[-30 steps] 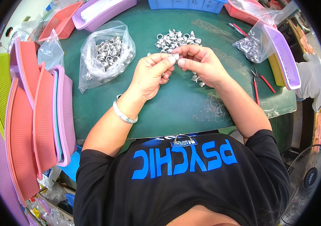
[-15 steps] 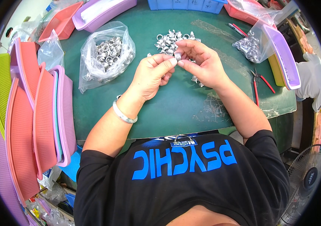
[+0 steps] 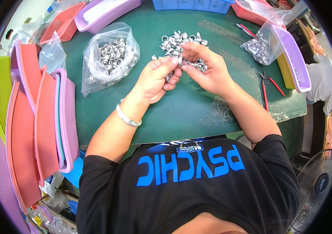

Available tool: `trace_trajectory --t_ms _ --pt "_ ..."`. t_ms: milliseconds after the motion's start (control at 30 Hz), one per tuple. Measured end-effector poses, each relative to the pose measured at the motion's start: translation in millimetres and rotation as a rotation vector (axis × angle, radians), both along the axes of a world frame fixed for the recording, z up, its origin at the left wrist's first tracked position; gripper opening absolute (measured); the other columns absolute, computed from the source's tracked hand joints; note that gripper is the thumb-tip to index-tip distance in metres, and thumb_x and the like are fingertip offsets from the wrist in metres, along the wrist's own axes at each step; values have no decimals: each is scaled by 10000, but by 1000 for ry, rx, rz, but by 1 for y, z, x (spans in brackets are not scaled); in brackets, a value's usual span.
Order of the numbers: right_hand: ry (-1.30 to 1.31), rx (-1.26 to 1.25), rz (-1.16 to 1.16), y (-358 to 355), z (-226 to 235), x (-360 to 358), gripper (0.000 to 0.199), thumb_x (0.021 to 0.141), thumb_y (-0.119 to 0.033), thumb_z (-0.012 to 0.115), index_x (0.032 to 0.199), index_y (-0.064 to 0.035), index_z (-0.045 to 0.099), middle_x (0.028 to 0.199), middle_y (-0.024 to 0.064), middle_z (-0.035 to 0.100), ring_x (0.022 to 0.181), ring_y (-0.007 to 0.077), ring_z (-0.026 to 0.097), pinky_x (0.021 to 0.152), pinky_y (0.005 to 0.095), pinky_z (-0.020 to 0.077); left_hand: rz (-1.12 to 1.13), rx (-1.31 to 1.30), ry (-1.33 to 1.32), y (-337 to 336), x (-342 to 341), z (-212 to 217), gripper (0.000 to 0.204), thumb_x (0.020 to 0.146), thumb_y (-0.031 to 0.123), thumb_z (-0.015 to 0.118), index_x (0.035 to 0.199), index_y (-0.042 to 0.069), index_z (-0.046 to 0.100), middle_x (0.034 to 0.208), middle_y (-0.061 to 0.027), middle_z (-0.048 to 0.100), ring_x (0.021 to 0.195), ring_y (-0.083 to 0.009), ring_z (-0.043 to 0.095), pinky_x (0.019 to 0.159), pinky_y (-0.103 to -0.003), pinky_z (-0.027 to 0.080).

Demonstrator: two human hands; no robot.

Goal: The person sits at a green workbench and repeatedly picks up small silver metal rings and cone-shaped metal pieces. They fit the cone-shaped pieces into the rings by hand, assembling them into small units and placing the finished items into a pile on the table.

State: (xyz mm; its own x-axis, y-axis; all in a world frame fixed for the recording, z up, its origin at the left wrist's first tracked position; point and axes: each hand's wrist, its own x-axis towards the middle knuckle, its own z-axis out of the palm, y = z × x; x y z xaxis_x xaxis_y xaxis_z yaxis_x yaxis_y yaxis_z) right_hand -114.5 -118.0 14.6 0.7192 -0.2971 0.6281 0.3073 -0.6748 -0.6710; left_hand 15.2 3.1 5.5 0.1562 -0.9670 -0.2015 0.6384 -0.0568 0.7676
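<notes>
A small silver metal ring (image 3: 180, 61) is pinched between the thumb and forefinger of my left hand (image 3: 156, 80). More silver metal shows under that hand's curled fingers, partly hidden. My right hand (image 3: 211, 72) is held close beside the ring, thumb and forefinger apart, its thumb tip just below the ring's right side. Whether a further right finger touches the ring from behind cannot be made out. Just beyond both hands lies a loose pile of similar rings (image 3: 172, 45) on the green tabletop (image 3: 166, 121). A clear plastic bag (image 3: 90, 76) full of rings (image 3: 113, 54) stands open to the left.
Red-handled pliers (image 3: 266, 82) lie at the right, near a smaller bag of rings (image 3: 256, 48) and a purple basket (image 3: 296, 64). Stacked baskets (image 3: 45, 128) crowd the left edge. A blue bin (image 3: 193, 5) stands at the back, a fan (image 3: 316, 183) at lower right.
The ring has turned and shifted slightly left in my left fingers. My right thumb has dropped a little away from it, and the right fingers have spread slightly.
</notes>
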Motion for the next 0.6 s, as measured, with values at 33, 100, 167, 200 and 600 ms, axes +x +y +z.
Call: trace_trajectory --t_ms 33,100,167,200,600 --pt "-4 -10 -5 0 0 0 432 712 3 643 1125 -27 521 928 102 605 821 177 608 714 278 491 -8 -8 7 0 0 0 184 890 219 509 874 44 564 698 -11 552 517 -66 442 386 -160 293" --pt "4 -37 -19 1 2 -1 433 709 2 644 1123 -27 521 937 107 600 834 190 612 722 287 498 -19 -19 19 0 1 -1 191 894 218 500 881 39 565 704 -13 552 524 -66 443 387 -161 294" --pt "6 -55 -28 2 4 -1 434 706 3 644 1121 -28 522 937 110 596 841 200 615 725 293 502 -34 -29 27 0 2 -2 202 898 220 492 892 32 565 708 -14 551 532 -65 443 388 -160 295" --pt "4 -60 -30 2 4 -2 434 705 3 644 1120 -29 523 933 110 595 841 202 616 724 294 503 -44 -34 29 0 2 -2 208 899 223 489 899 29 564 710 -15 550 535 -65 443 390 -160 296" --pt "-25 -16 34 1 3 -1 441 716 40 618 1139 -35 516 948 106 596 825 183 613 728 287 506 -62 -52 -28 1 2 1 270 892 241 509 1015 8 568 728 7 542 545 -39 428 411 -148 299"
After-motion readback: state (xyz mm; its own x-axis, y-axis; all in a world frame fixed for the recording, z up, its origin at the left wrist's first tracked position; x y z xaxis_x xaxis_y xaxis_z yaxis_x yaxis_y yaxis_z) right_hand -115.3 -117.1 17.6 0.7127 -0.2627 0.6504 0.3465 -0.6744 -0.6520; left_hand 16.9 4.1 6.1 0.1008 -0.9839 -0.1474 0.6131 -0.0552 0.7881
